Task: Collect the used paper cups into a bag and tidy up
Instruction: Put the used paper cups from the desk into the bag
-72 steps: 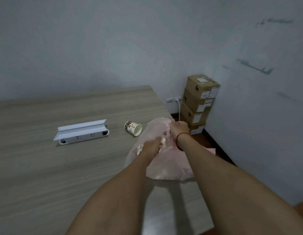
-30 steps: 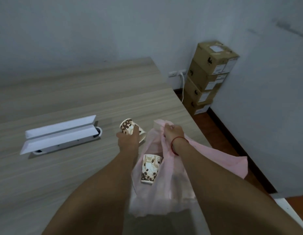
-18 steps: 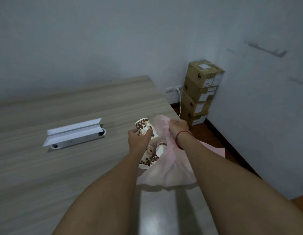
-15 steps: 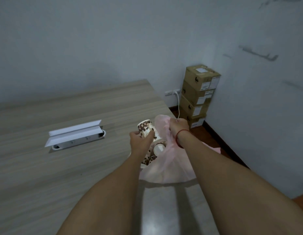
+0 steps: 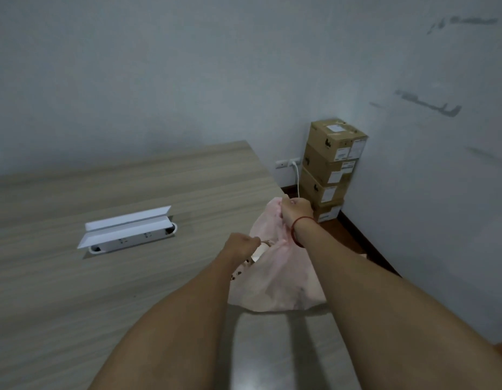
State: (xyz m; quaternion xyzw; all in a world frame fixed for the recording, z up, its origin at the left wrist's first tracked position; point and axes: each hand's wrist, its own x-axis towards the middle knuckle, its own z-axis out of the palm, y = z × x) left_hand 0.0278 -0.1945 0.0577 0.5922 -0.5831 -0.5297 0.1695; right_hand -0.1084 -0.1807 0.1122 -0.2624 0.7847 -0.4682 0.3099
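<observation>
Over at the right edge of the surface [image 5: 103, 291], looks like the bagging step: right hand [image 5: 296, 211] clenched on the far rim of the pink bag [image 5: 275, 282], left hand [image 5: 241, 244] curled at its mouth, right by a paper cup [image 5: 257, 252] inside, can't tell whether gripping it or already let go. Next up, probably: free the left hand, pinch the near rim, close up without tipping cups out. Versus half a second back: cup no longer up above the bag, left hand lower, at the opening.
</observation>
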